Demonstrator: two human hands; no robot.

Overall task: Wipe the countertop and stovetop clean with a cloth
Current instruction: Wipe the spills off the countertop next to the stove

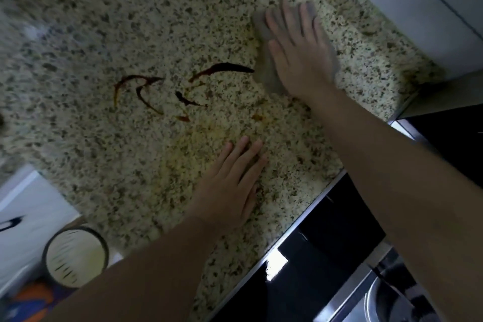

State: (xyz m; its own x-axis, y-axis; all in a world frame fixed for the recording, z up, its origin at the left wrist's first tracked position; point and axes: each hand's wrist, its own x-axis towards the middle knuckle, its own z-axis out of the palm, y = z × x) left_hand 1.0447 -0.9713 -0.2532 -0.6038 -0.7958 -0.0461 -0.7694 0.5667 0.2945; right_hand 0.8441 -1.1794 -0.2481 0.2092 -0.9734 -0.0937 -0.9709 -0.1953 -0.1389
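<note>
The right hand (300,55) presses flat, fingers straight, on a grey cloth (264,34), mostly hidden under the palm. Dark streaks (222,68) lie left of its fingers. The left hand (230,185) rests open on the countertop (104,21).

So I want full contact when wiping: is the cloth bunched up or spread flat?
Spread flat: the cloth lies thin on the countertop under the right hand's straight fingers.
</note>
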